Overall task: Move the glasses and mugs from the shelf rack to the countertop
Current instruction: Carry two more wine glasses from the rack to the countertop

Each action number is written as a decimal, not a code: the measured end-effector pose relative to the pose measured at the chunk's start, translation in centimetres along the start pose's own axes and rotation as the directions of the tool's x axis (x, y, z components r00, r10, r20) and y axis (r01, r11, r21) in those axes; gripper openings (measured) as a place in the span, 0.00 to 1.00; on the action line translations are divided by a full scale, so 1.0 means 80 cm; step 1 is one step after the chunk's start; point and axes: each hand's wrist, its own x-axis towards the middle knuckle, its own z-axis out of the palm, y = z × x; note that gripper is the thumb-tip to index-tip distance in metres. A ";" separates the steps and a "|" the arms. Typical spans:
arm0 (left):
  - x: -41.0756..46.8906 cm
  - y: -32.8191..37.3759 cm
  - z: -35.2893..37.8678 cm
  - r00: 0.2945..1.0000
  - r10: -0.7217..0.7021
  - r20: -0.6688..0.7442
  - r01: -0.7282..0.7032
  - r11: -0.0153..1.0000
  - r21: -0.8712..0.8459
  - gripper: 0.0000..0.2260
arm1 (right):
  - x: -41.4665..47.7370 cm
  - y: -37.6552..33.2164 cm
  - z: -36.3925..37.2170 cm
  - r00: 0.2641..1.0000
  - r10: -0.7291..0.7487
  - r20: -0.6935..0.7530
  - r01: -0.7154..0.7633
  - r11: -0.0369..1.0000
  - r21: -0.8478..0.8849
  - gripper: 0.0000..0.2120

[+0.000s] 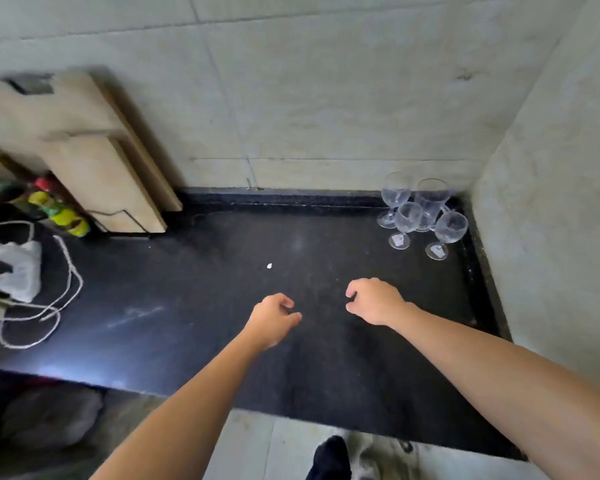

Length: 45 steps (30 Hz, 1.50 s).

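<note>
Our two bare forearms reach in from the bottom edge over the dark surface point(194, 292). Both hands hover above its middle, empty: our left hand point(272, 320) has its fingers loosely curled, gripping nothing, and our right hand point(373, 301) is likewise half-curled and holds nothing. The two are near each other but apart.

Four clear stemmed glasses point(421, 214) stand upright in the far right corner of the surface, clustered close together just beside the tiled wall point(326, 98). All four look empty, and we see pale labels on the feet of the two nearer ones. No mugs or shelf rack show in this view.

Between the hands and the glasses lies a small white scrap point(269, 266). Along the left, wooden boards point(94, 161) lean against the wall, with yellow-capped bottles point(61, 213) beside them; their contents we cannot tell. Farther left sits a white power strip point(20, 271) with its cord point(54, 306) looped over the surface.
</note>
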 end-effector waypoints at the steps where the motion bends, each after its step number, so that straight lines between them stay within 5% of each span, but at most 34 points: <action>1: -0.025 -0.028 -0.015 0.999 -0.032 -0.041 0.031 0.999 -0.007 0.15 | -0.005 -0.029 0.010 0.998 -0.061 0.013 0.061 0.997 -0.042 0.15; 7: -0.187 -0.187 -0.092 0.935 -0.212 -0.286 0.209 0.977 -0.041 0.16 | -0.057 -0.219 0.088 0.896 -0.406 0.181 0.441 0.861 -0.251 0.14; 17: -0.489 -0.434 -0.139 0.746 -0.453 -0.488 0.439 0.886 -0.152 0.17 | -0.246 -0.530 0.270 0.525 -0.696 0.490 0.849 0.390 -0.356 0.15; 22: -0.652 -0.555 -0.142 0.634 -0.555 -0.539 0.547 0.814 -0.196 0.16 | -0.379 -0.659 0.395 0.330 -0.762 0.558 0.931 0.163 -0.328 0.16; 33: -0.948 -0.728 -0.093 0.243 -0.832 -0.498 0.630 0.526 -0.572 0.16 | -0.667 -0.859 0.612 -0.182 -0.653 0.735 0.928 -0.362 -0.092 0.14; 37: -1.023 -0.781 -0.090 0.122 -0.887 -0.446 0.667 0.406 -0.624 0.16 | -0.740 -0.925 0.681 -0.310 -0.595 0.742 0.901 -0.432 0.030 0.12; 45: -1.128 -0.903 -0.175 -0.022 -0.922 -0.387 0.587 0.302 -0.751 0.15 | -0.835 -1.098 0.796 -0.439 -0.544 0.715 0.861 -0.482 0.162 0.10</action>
